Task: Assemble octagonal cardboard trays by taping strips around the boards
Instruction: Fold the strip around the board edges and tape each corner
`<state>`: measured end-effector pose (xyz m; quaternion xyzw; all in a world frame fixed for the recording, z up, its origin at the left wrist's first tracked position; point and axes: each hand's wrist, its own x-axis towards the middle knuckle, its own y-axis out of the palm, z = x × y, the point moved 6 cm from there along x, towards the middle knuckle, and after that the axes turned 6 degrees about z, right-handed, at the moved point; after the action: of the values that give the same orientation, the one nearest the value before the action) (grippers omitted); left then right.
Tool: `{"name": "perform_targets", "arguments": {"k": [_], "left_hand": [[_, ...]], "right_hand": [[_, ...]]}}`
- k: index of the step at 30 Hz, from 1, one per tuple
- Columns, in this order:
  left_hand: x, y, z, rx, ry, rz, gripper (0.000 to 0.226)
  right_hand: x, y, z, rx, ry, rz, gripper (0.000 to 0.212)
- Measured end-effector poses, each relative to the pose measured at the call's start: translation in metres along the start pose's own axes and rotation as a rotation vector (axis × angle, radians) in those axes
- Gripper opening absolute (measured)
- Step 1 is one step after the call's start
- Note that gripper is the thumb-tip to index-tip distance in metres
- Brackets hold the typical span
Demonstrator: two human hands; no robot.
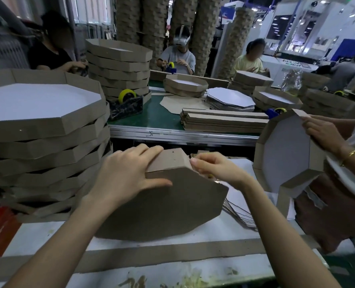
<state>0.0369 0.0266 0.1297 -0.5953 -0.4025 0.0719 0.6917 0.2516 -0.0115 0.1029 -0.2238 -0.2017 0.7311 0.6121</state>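
**Both hands fix a strip to the board's top edge**

Far left of the board (pixel 168 206) stands a tall stack of trays (pixel 43 129), white bottoms up, brown walls around them. Behind the board and to its left, past the stack, a tape dispenser (pixel 126 102) with a yellow roll sits on the green belt.

The left hand (pixel 126 173) grasps the board at its upper left. Its fingers lie over the strip (pixel 168 161) bent along the top edge, and its thumb is spread flat on the board's brown face. The board itself stands tilted on the table (pixel 193 275), in the middle, with its brown side toward the camera.

The right hand (pixel 216 169) is at the board's upper right corner. Its fingers are curled and pinch the strip's end there.

In front of the board a long loose strip (pixel 151 256) lies flat across the table. Behind the board, on the belt, lie a pile of strips (pixel 224 121) and, farther back, a pile of white boards (pixel 230 99).

To the right of the board a neighbour's hand (pixel 321 134) holds a half-walled tray (pixel 284 159) upright, with the white inside facing left.
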Motion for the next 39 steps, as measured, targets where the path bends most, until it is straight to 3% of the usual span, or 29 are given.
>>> {"name": "perform_targets", "arguments": {"k": [4, 7, 12, 17, 27, 30, 33, 36, 39], "left_hand": [[-0.028, 0.001, 0.036, -0.218, -0.121, -0.061, 0.086], [-0.055, 0.022, 0.056, -0.374, -0.229, -0.034, 0.087], [-0.083, 0.042, 0.070, -0.504, -0.308, 0.027, 0.084], [-0.069, 0.027, 0.055, -0.503, -0.227, 0.034, 0.085], [-0.050, 0.005, 0.025, -0.470, -0.058, -0.020, 0.042], [-0.041, 0.006, 0.022, -0.514, -0.082, 0.038, 0.038], [-0.035, 0.007, 0.021, -0.559, -0.080, 0.059, 0.035], [-0.029, 0.010, 0.019, -0.621, -0.073, 0.085, 0.037], [-0.021, 0.013, 0.018, -0.653, -0.060, 0.107, 0.036]], "right_hand": [[0.006, -0.016, 0.030, 0.005, -0.019, -0.029, 0.033], [0.010, -0.016, 0.045, -0.027, -0.060, -0.024, 0.021], [0.021, 0.014, 0.050, -0.149, -0.078, 0.036, 0.019], [0.030, 0.039, 0.051, -0.135, -0.130, 0.057, 0.005], [0.031, 0.038, 0.047, -0.117, -0.139, 0.017, 0.008], [0.038, 0.008, 0.013, 0.079, -0.040, -0.250, 0.015], [0.043, -0.028, -0.062, 0.336, 0.246, -0.553, 0.015], [0.041, -0.043, -0.148, 0.348, 0.611, -0.590, 0.011], [0.041, -0.041, -0.212, 0.275, 0.814, -0.529, 0.009]]}}
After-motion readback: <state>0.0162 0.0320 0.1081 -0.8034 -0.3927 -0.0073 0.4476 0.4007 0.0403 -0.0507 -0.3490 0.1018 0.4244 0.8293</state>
